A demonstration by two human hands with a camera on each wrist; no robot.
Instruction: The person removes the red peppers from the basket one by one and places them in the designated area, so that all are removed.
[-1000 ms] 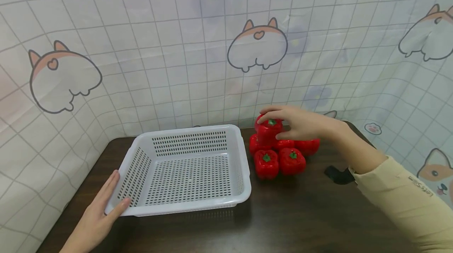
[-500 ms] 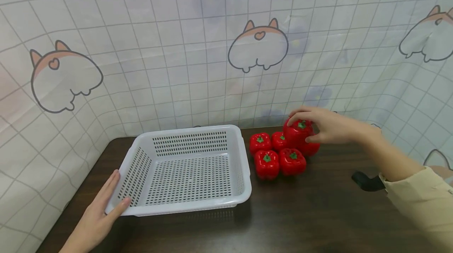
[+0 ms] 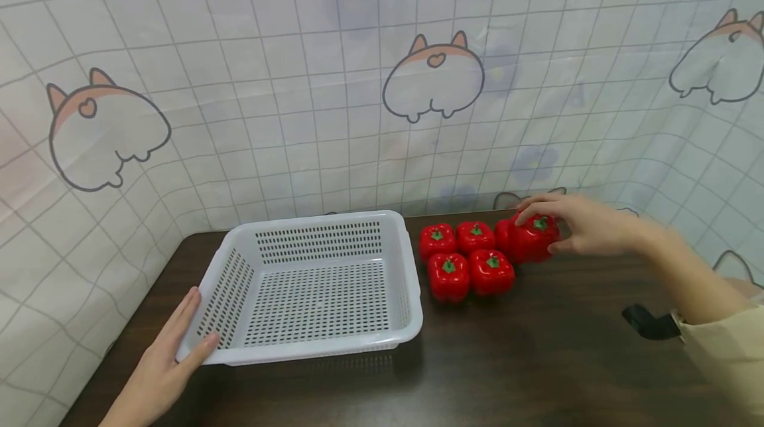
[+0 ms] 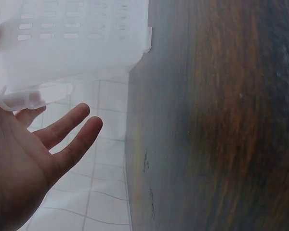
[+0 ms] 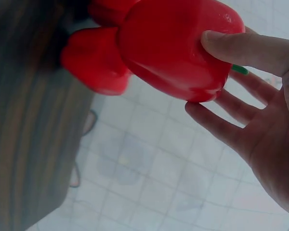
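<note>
My right hand (image 3: 587, 221) pinches a glossy red bell pepper (image 3: 534, 240) between thumb and fingers, at the right end of a pepper group. In the right wrist view this bell pepper (image 5: 178, 48) overlaps another red bell pepper (image 5: 94, 60), and its green stem peeks out by the fingers. At the far left, my left hand (image 3: 158, 364) rests on the near left corner of a white perforated plastic basket (image 3: 316, 349), thumb over the rim. The left wrist view has that hand's fingers (image 4: 70, 144) straight and spread beside the basket wall.
Several more red bell peppers, among them a front one (image 3: 449, 278), sit in two rows just right of the basket. All stand on a dark wooden table (image 3: 507, 367). A white checked cloth (image 3: 334, 162) with cartoon dogs hangs behind. A black strap (image 3: 650, 322) crosses the right wrist.
My right hand has carried the held bell pepper rightward and lower, from above the back row to the group's right end. My left hand and the basket stay put.
</note>
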